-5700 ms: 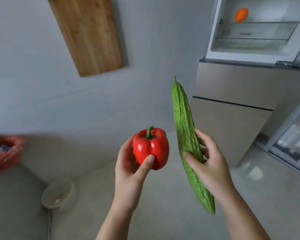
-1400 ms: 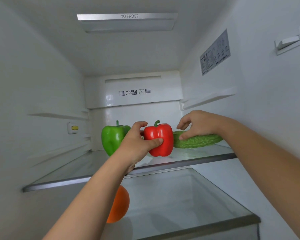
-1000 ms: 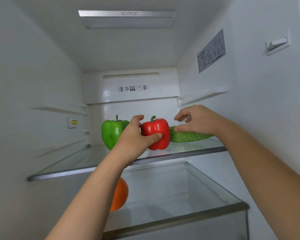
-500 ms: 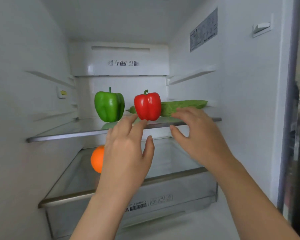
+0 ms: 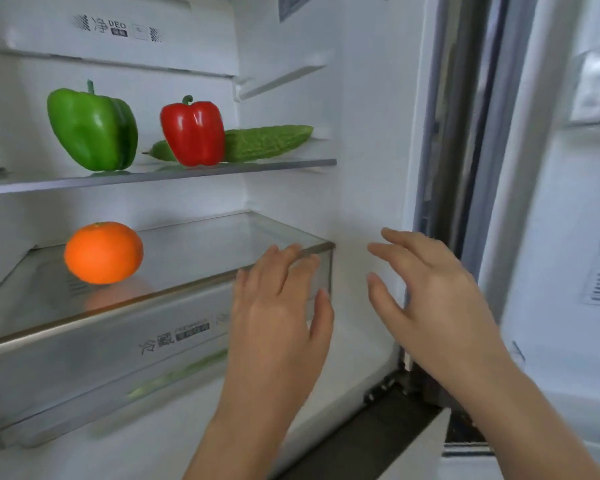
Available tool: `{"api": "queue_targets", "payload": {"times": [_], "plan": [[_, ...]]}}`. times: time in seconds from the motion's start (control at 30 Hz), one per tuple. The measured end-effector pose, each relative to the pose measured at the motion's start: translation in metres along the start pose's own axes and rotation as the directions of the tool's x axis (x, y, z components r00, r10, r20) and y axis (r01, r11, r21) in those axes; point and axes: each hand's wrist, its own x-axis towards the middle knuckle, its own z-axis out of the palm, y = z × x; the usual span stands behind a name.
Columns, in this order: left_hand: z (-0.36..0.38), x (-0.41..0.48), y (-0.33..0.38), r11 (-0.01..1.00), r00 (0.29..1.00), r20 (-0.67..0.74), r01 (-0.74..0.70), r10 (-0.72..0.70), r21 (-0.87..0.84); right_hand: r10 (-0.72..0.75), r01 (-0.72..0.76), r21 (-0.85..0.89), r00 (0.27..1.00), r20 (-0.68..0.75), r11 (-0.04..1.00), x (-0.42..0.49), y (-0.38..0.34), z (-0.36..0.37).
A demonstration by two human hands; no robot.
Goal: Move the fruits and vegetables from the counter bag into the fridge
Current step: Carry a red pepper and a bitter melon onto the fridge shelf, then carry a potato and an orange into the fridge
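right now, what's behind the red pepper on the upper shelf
A bitter gourd lies on the glass shelf behind the red pepper. Its tip and thick end show either side; its middle is covered.

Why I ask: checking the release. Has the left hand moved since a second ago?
Yes: left hand dropped from the upper shelf to level with the lower shelf.

Bright, even white light w/ soft shadows; slight motion blur low left, wide-angle bend at edges.
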Motion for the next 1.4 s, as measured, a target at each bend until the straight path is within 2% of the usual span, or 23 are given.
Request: {"api": "queue_targets", "payload": {"times": [0.2,0.47,0.63,0.77,0.97,1.1,1.23,1.4], "plan": [[0.017,-0.016,0.054,0.993,0.994,0.052,-0.096,0.100,-0.072,0.050,-0.055,-0.121,0.998,-0.042,0.991,-0.037,0.027,-0.060],[0.030,-0.045,0.163,0.940,0.973,0.052,-0.203,0.225,-0.274,0.123,-0.136,-0.314,0.990,-0.062,0.939,-0.107,0.066,-0.150],[0.034,-0.070,0.258,0.852,0.949,0.013,-0.276,0.314,-0.445,0.205,-0.207,-0.485,0.977,-0.057,0.850,-0.166,0.095,-0.231],[0.034,-0.101,0.343,0.744,0.915,-0.009,-0.334,0.404,-0.579,0.291,-0.308,-0.562,0.949,-0.122,0.767,-0.217,0.113,-0.306],[0.021,-0.159,0.462,0.584,0.861,-0.006,-0.350,0.509,-0.733,0.413,-0.437,-0.673,0.886,-0.210,0.597,-0.304,0.130,-0.408],[0.007,-0.199,0.536,0.447,0.793,-0.032,-0.376,0.609,-0.812,0.482,-0.519,-0.725,0.827,-0.290,0.453,-0.360,0.126,-0.475],[-0.010,-0.238,0.608,0.270,0.716,-0.099,-0.382,0.691,-0.884,0.535,-0.602,-0.750,0.743,-0.402,0.273,-0.412,0.114,-0.538],[-0.037,-0.293,0.690,0.057,0.615,-0.160,-0.318,0.772,-0.946,0.554,-0.679,-0.734,0.612,-0.565,0.001,-0.477,0.090,-0.599]]}}
